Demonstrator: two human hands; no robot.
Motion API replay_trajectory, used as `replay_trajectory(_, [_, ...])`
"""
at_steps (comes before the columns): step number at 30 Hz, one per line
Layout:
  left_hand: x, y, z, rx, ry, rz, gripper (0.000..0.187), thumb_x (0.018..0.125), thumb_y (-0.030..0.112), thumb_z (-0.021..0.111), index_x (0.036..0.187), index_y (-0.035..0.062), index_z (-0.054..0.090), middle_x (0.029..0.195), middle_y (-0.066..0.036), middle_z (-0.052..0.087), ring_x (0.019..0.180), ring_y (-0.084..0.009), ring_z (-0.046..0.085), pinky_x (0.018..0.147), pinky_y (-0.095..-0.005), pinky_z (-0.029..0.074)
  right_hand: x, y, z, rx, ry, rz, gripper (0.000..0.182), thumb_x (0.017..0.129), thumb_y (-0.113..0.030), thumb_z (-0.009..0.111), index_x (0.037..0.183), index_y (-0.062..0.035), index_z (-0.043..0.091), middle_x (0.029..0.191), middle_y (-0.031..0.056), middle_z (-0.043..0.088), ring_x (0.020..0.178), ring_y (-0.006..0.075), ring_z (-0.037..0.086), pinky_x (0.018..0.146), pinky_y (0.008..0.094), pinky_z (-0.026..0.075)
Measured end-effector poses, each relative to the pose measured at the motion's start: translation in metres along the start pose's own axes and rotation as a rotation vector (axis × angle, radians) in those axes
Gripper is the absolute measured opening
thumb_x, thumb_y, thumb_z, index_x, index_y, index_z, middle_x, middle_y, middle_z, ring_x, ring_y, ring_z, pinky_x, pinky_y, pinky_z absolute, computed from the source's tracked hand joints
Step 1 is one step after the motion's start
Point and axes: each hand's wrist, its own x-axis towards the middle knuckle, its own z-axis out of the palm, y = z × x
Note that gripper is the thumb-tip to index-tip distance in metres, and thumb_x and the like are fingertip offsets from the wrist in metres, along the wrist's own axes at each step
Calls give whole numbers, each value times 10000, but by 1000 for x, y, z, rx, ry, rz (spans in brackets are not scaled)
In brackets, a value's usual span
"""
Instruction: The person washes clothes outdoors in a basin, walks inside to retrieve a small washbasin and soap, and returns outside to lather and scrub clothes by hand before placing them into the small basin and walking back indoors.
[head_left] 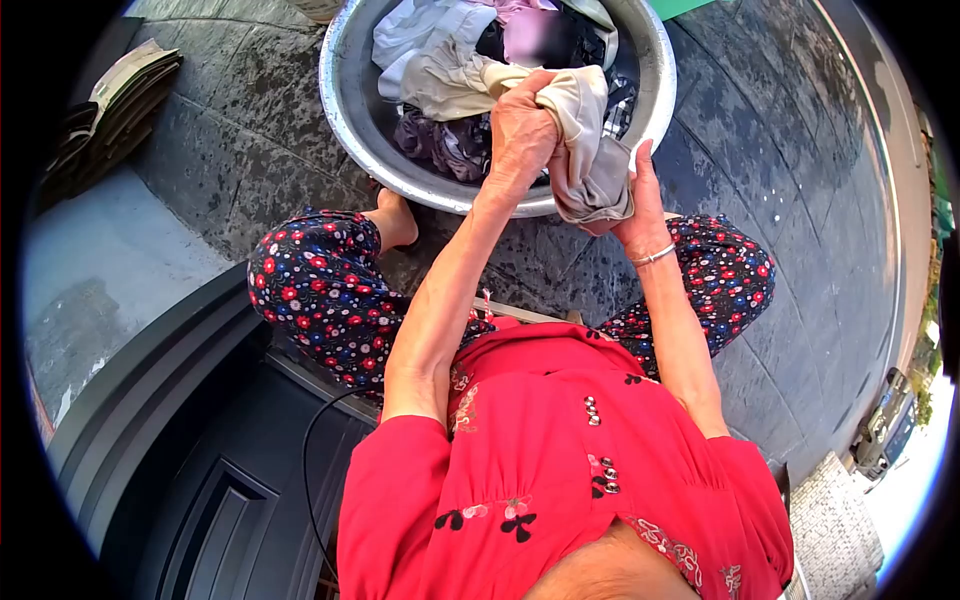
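A cream cloth [578,115] is stretched between my two hands over the near rim of a round metal basin [372,152]. My left hand [522,135] is wrapped round its twisted middle, fingers closed. At the cloth's lower right end is my right hand [640,200], with the thumb up and the fabric lying against the palm; its other fingers are mostly hidden under the cloth. Inside the basin lie a white garment [405,40], a dark purple cloth [455,148] and a pink piece [525,35]. Part of the cream cloth still rests among them.
Wet dark paving [790,200] surrounds the basin. Flattened cardboard [115,120] is stacked at the upper left. A dark panelled door [220,510] and a thin black cable [308,450] are at the lower left. My knees in flowered trousers flank my arms.
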Motion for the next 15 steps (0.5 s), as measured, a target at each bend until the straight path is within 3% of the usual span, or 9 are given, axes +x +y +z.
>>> replay_trajectory(1, [-5, 11, 3, 9, -30, -13, 210, 772, 166, 636, 938, 37, 647, 727, -43, 630, 686, -104, 553, 633, -249, 445, 4, 6, 11, -17, 15, -17, 843, 806, -671, 400, 1277, 28, 382, 1241, 175, 498, 1077, 305, 536, 908, 434, 447])
replay_trajectory(2, [-9, 15, 6, 70, -79, 45, 154, 814, 111, 611, 950, 43, 638, 720, 26, 555, 632, -30, 492, 514, -190, 396, 3, 8, 20, 24, -25, -19, 745, 842, -626, 404, 1258, -8, 419, 1197, 158, 529, 1046, 283, 554, 887, 410, 463])
replay_trajectory(3, [-22, 24, 19, -3, -84, 2, 188, 789, 131, 647, 953, 40, 640, 721, 31, 560, 661, -52, 513, 573, -205, 429, -9, 2, 24, 2, 10, -19, 745, 842, -626, 404, 1258, -8, 419, 1197, 158, 529, 1046, 283, 554, 887, 410, 463])
replay_trajectory(5, [-28, 38, 23, 137, -100, 116, 224, 771, 157, 675, 959, 40, 642, 747, 20, 587, 688, -70, 537, 623, -219, 451, 5, 1, 36, 99, -87, -132, 687, 857, -597, 413, 1232, -23, 449, 1185, 145, 537, 1069, 264, 547, 919, 394, 450])
replay_trajectory(6, [-32, 45, 26, 190, -107, 165, 242, 759, 167, 687, 967, 50, 643, 770, -2, 613, 714, -72, 546, 651, -228, 458, 0, -4, 44, 100, -56, -158, 536, 909, -479, 402, 1207, -38, 470, 1164, 133, 551, 1052, 248, 559, 903, 388, 463])
replay_trajectory(7, [-37, 54, 29, 263, -115, 223, 234, 756, 155, 677, 966, 58, 639, 772, -59, 637, 721, -119, 590, 669, -253, 469, -10, -9, 52, 117, -111, -151, 464, 920, -394, 397, 1207, -35, 466, 1162, 144, 549, 1041, 259, 566, 900, 386, 470])
replay_trajectory(9, [-47, 69, 35, 319, -137, 267, 227, 750, 145, 667, 959, 63, 633, 782, -114, 642, 728, -180, 625, 675, -274, 476, -25, -14, 56, -71, -187, -300, 473, 922, -398, 395, 1211, -30, 458, 1152, 153, 551, 1029, 263, 573, 897, 383, 477])
replay_trajectory(11, [-51, 65, 45, 288, -80, 368, 238, 745, 154, 661, 960, 59, 623, 794, -155, 637, 752, -256, 643, 675, -303, 483, -19, -10, 41, -21, -142, -286, 479, 924, -404, 395, 1212, -25, 453, 1143, 159, 551, 1023, 264, 574, 889, 377, 483])
replay_trajectory(15, [-42, 29, 46, 409, -61, 159, 287, 782, 218, 618, 1017, 55, 599, 842, -195, 631, 817, -328, 633, 705, -349, 479, -6, -8, 16, 15, -12, -211, 457, 921, -423, 408, 1173, -55, 509, 1137, 119, 571, 1020, 240, 572, 891, 378, 465])
